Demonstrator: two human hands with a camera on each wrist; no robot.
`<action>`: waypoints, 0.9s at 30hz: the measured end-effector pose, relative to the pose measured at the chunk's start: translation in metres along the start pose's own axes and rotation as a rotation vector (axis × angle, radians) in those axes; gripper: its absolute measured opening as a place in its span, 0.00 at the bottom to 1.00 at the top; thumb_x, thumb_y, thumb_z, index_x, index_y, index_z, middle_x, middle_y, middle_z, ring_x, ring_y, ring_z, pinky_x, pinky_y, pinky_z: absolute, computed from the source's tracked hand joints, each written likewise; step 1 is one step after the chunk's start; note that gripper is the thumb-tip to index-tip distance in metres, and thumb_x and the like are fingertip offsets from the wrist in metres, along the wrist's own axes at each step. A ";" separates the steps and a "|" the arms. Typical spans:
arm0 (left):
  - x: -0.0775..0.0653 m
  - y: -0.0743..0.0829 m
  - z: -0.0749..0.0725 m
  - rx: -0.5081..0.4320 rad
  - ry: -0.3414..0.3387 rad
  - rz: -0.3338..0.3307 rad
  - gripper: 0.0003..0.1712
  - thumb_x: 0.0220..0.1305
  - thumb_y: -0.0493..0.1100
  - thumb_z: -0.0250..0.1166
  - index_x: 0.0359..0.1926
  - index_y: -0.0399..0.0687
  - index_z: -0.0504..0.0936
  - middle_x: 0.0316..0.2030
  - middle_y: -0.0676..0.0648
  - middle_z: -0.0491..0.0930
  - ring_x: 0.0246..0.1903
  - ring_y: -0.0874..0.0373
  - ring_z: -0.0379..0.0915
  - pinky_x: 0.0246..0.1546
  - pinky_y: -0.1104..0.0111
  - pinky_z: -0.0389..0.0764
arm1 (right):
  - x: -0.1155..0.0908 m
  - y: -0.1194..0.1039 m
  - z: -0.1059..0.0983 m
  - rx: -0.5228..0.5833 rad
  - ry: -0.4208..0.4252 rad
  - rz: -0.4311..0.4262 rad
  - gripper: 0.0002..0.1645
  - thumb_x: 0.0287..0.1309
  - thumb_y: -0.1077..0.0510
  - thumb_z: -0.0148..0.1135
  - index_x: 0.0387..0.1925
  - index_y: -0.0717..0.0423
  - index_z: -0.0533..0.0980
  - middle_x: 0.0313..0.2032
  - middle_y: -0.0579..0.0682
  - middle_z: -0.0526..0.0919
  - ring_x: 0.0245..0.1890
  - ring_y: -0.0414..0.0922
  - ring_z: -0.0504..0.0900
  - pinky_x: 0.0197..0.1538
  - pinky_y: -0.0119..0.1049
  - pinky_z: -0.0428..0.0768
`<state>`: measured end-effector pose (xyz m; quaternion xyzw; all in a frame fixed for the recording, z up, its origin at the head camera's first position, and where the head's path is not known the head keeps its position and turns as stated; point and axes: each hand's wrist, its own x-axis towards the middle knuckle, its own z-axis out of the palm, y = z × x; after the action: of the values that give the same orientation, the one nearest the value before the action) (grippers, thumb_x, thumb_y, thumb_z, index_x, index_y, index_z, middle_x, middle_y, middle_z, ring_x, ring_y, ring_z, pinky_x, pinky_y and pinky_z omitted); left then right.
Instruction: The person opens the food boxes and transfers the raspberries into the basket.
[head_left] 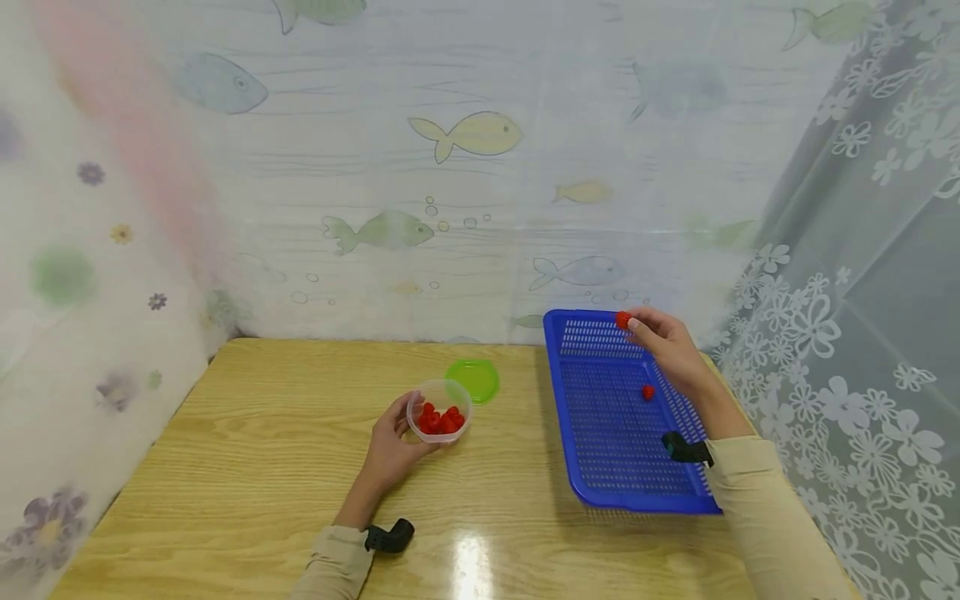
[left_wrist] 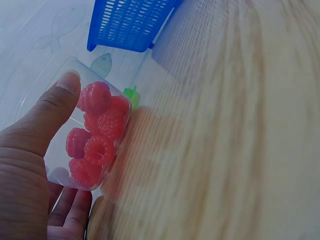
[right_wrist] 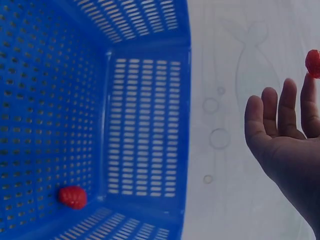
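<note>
My left hand (head_left: 393,446) grips a clear round plastic tub (left_wrist: 75,120) from its near left side. The thumb lies on one side of the tub, the fingers on the other. Several red raspberries (head_left: 441,421) lie inside the tub, which stands on the table. My right hand (head_left: 671,350) is raised over the far right part of a blue plastic basket (head_left: 566,433). It holds one raspberry (head_left: 623,320) at its fingertips; that raspberry (right_wrist: 313,63) is partly cut off by the right wrist view's edge. A single raspberry (right_wrist: 73,197) rests on the basket's floor.
Behind the tub, a green lid (head_left: 480,379) lies flat on the wooden table (head_left: 262,433). A fish-patterned curtain (head_left: 375,167) hangs along the table's back edge, and a flowered sheer curtain (head_left: 847,400) hangs at the right.
</note>
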<state>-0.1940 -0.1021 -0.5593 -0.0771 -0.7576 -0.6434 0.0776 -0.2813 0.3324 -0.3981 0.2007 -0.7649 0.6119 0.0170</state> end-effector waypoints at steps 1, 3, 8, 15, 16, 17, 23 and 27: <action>0.000 0.000 0.000 0.002 -0.001 -0.002 0.53 0.47 0.33 0.82 0.74 0.37 0.65 0.68 0.35 0.72 0.68 0.41 0.68 0.68 0.59 0.71 | 0.000 0.002 -0.001 0.002 0.002 0.005 0.15 0.78 0.59 0.50 0.54 0.67 0.74 0.46 0.37 0.81 0.50 0.31 0.80 0.54 0.22 0.80; 0.000 -0.001 0.000 0.001 -0.003 -0.001 0.54 0.47 0.32 0.82 0.74 0.37 0.65 0.68 0.35 0.72 0.69 0.41 0.68 0.68 0.58 0.71 | -0.001 0.006 -0.004 0.010 0.009 0.023 0.16 0.78 0.59 0.50 0.55 0.68 0.74 0.46 0.37 0.81 0.50 0.31 0.80 0.54 0.21 0.80; 0.000 -0.003 0.000 -0.012 -0.013 0.027 0.53 0.48 0.30 0.81 0.74 0.35 0.64 0.67 0.33 0.72 0.69 0.40 0.68 0.68 0.53 0.70 | -0.004 0.013 -0.010 -0.038 0.024 0.068 0.24 0.79 0.56 0.50 0.60 0.75 0.69 0.47 0.34 0.80 0.52 0.30 0.78 0.55 0.18 0.77; 0.001 -0.001 0.000 -0.006 -0.008 0.025 0.51 0.49 0.30 0.80 0.73 0.34 0.65 0.66 0.33 0.72 0.68 0.41 0.69 0.67 0.64 0.73 | -0.006 0.024 -0.015 -0.096 0.007 0.162 0.31 0.79 0.50 0.49 0.67 0.74 0.65 0.49 0.31 0.78 0.54 0.28 0.75 0.60 0.25 0.77; 0.001 -0.001 -0.001 -0.003 -0.008 0.022 0.51 0.49 0.31 0.80 0.73 0.34 0.65 0.67 0.33 0.72 0.68 0.41 0.69 0.67 0.67 0.73 | -0.006 0.026 -0.016 -0.099 0.000 0.177 0.32 0.79 0.50 0.49 0.67 0.74 0.65 0.50 0.31 0.78 0.55 0.28 0.75 0.61 0.26 0.77; 0.000 0.000 -0.001 -0.005 -0.008 0.018 0.51 0.49 0.31 0.80 0.73 0.35 0.65 0.67 0.33 0.72 0.68 0.41 0.69 0.66 0.71 0.73 | -0.006 0.027 -0.017 -0.100 -0.007 0.190 0.32 0.79 0.49 0.49 0.67 0.74 0.65 0.50 0.31 0.78 0.55 0.28 0.75 0.63 0.29 0.76; 0.000 0.001 0.000 -0.012 -0.012 0.003 0.52 0.49 0.30 0.80 0.73 0.36 0.65 0.68 0.34 0.71 0.69 0.42 0.68 0.66 0.69 0.72 | -0.007 0.035 -0.020 -0.094 -0.014 0.218 0.32 0.79 0.49 0.49 0.65 0.75 0.65 0.48 0.29 0.77 0.55 0.29 0.75 0.62 0.28 0.77; 0.000 0.000 0.000 0.002 -0.007 0.012 0.52 0.49 0.31 0.80 0.73 0.35 0.65 0.67 0.34 0.72 0.69 0.40 0.68 0.67 0.64 0.72 | -0.007 0.038 -0.021 -0.089 -0.009 0.223 0.33 0.79 0.49 0.48 0.66 0.76 0.64 0.51 0.34 0.77 0.55 0.29 0.75 0.61 0.26 0.77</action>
<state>-0.1935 -0.1016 -0.5593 -0.0837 -0.7580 -0.6420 0.0788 -0.2915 0.3607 -0.4302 0.1162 -0.8089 0.5745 -0.0456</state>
